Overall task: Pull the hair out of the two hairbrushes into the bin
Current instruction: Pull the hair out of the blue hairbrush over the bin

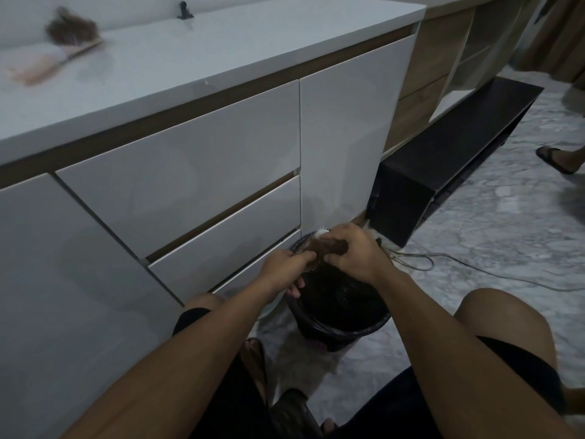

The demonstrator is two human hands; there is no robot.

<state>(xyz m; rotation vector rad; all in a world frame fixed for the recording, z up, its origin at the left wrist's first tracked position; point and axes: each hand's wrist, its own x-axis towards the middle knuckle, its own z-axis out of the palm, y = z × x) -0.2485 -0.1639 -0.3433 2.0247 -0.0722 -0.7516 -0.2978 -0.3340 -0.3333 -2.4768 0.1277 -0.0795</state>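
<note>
I hold a hairbrush (pixel 304 243) over a black bin (pixel 342 324) lined with a dark bag on the floor. My left hand (pixel 286 267) grips the brush by its handle. My right hand (pixel 354 251) pinches a clump of brown hair (pixel 330 247) at the brush head, just above the bin's opening. A second hairbrush (pixel 74 31), thick with brown hair, lies on the white countertop (pixel 190 58) at the far left, blurred.
White drawer fronts (pixel 190 172) stand close on the left of the bin. A black bench (pixel 443 160) sits behind it. A cable (pixel 474 267) trails across the marble floor. Another person's sandalled foot (pixel 557 160) is at the right edge.
</note>
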